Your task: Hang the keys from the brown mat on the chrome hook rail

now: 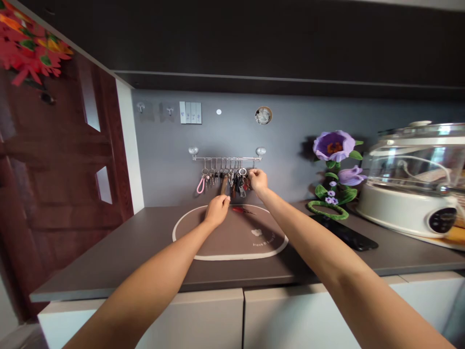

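A metal hook rail (227, 159) is fixed to the grey wall with several key bunches (238, 183) hanging from it. My left hand (217, 211) is closed at the lower end of a brown strap (224, 185), which reaches up among the keys. At the rail's right end, my right hand (258, 181) is raised with its fingers pinched together; what lies between them is hidden. A pink loop (200, 184) hangs at the left end of the row. Below the keys, a red-handled tool (239, 210) lies on the brown mat (218, 245).
On the right of the counter (145, 261) are a black phone (348, 234), purple crochet flowers (333, 146) and a white appliance (399, 203) with a clear top. A dark cabinet (254, 43) overhangs the counter. A wooden door (54, 194) is at left.
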Action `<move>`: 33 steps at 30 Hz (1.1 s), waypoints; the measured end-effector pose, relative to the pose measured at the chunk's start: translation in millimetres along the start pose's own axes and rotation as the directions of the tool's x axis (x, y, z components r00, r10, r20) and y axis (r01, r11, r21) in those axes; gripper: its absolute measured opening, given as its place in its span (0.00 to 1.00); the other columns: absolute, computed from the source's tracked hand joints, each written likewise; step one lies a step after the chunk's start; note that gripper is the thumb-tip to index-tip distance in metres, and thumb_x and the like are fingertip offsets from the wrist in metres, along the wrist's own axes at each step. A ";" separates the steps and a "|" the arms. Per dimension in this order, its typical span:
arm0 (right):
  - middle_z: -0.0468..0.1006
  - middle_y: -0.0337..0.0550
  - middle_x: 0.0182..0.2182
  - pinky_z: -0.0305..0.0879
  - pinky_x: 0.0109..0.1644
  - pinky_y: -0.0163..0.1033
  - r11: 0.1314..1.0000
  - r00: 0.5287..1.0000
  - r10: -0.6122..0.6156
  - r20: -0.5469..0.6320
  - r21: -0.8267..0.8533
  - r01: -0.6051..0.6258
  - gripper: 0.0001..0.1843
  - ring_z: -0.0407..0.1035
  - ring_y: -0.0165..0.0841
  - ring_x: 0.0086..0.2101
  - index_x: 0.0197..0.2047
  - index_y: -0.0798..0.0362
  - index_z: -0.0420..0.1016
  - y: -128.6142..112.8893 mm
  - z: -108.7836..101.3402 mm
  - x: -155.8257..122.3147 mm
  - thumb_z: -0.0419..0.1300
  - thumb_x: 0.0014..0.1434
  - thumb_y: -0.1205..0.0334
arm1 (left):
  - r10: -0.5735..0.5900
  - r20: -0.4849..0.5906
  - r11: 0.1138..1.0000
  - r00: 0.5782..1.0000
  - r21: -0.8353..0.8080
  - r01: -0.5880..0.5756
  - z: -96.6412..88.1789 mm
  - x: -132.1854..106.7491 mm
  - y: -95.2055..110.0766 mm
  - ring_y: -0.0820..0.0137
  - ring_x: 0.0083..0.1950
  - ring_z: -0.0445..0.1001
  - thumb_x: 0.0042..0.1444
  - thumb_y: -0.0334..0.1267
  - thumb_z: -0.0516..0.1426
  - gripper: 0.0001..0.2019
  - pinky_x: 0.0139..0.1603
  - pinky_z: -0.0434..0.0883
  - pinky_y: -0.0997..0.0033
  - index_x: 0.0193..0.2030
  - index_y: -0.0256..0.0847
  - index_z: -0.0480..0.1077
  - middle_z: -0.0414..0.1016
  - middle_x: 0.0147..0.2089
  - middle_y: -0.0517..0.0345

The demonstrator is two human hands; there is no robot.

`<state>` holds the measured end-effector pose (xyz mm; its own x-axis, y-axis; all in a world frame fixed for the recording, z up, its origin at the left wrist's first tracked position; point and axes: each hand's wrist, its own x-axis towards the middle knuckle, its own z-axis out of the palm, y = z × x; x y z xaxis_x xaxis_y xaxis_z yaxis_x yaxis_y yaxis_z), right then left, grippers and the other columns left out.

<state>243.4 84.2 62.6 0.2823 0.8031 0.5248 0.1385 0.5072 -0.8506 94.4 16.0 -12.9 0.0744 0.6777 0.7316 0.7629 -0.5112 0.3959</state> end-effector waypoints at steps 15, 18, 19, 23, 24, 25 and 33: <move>0.73 0.39 0.26 0.61 0.36 0.34 0.953 0.941 0.070 0.331 -0.300 0.034 0.06 0.65 0.27 0.26 0.31 0.56 0.71 58.4 -22.2 -53.2 0.56 0.48 0.65 | 0.027 0.107 1.000 0.994 -0.008 -0.026 3.7 -1.1 -6.5 0.70 0.35 0.69 0.55 0.36 0.48 0.11 0.39 0.64 0.72 0.33 0.37 0.70 0.74 0.34 0.54; 0.75 0.41 0.28 0.61 0.38 0.34 0.867 0.926 0.056 0.374 -0.479 0.141 0.06 0.67 0.28 0.29 0.32 0.55 0.72 63.0 -24.1 -51.9 0.57 0.49 0.66 | 0.031 0.136 1.000 0.990 -0.007 -0.030 5.0 -1.2 -8.4 0.70 0.34 0.69 0.54 0.35 0.48 0.10 0.38 0.64 0.72 0.33 0.37 0.70 0.74 0.33 0.54; 0.76 0.42 0.29 0.61 0.39 0.34 0.835 0.923 0.051 0.381 -0.524 0.170 0.07 0.67 0.29 0.30 0.33 0.55 0.73 63.3 -24.4 -51.7 0.57 0.49 0.66 | 0.032 0.144 0.999 0.989 -0.009 -0.031 5.4 -1.2 -9.0 0.70 0.34 0.69 0.54 0.35 0.48 0.10 0.38 0.64 0.72 0.34 0.37 0.70 0.74 0.33 0.54; 0.77 0.45 0.32 0.60 0.40 0.34 0.729 0.916 0.046 0.400 -0.640 0.243 0.08 0.69 0.32 0.34 0.34 0.54 0.75 62.3 -23.4 -53.6 0.57 0.51 0.65 | 0.036 0.173 0.999 0.984 -0.017 -0.034 5.2 -1.8 -9.0 0.70 0.34 0.69 0.53 0.34 0.49 0.10 0.37 0.65 0.72 0.33 0.36 0.70 0.74 0.33 0.54; 0.77 0.45 0.33 0.60 0.40 0.34 0.710 0.913 0.042 0.405 -0.656 0.258 0.08 0.69 0.32 0.35 0.34 0.54 0.75 62.0 -22.7 -54.4 0.57 0.51 0.65 | 0.035 0.178 0.999 0.983 -0.018 -0.032 4.8 -2.0 -8.4 0.71 0.34 0.69 0.53 0.34 0.49 0.09 0.37 0.65 0.72 0.33 0.36 0.70 0.74 0.34 0.54; 0.77 0.46 0.33 0.60 0.40 0.34 0.693 0.912 0.039 0.409 -0.668 0.271 0.08 0.69 0.33 0.35 0.33 0.54 0.76 61.9 -22.1 -55.0 0.57 0.51 0.65 | 0.035 0.181 0.999 0.983 -0.017 -0.032 4.4 -2.1 -7.7 0.71 0.34 0.69 0.53 0.33 0.49 0.09 0.37 0.65 0.73 0.33 0.36 0.70 0.74 0.34 0.54; 0.78 0.47 0.30 0.59 0.36 0.33 0.638 0.901 0.064 0.428 -0.712 0.293 0.09 0.70 0.34 0.33 0.30 0.54 0.78 64.7 -19.1 -54.3 0.57 0.51 0.63 | 0.002 0.217 0.999 0.976 -0.032 0.005 4.5 -2.7 -7.0 0.71 0.34 0.70 0.52 0.32 0.50 0.08 0.36 0.65 0.74 0.33 0.36 0.70 0.74 0.33 0.55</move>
<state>255.2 67.4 -21.5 -0.1431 0.8902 0.4324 0.8469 0.3363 -0.4120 91.7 20.1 -20.2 0.2135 0.7752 0.5946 0.7425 -0.5243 0.4169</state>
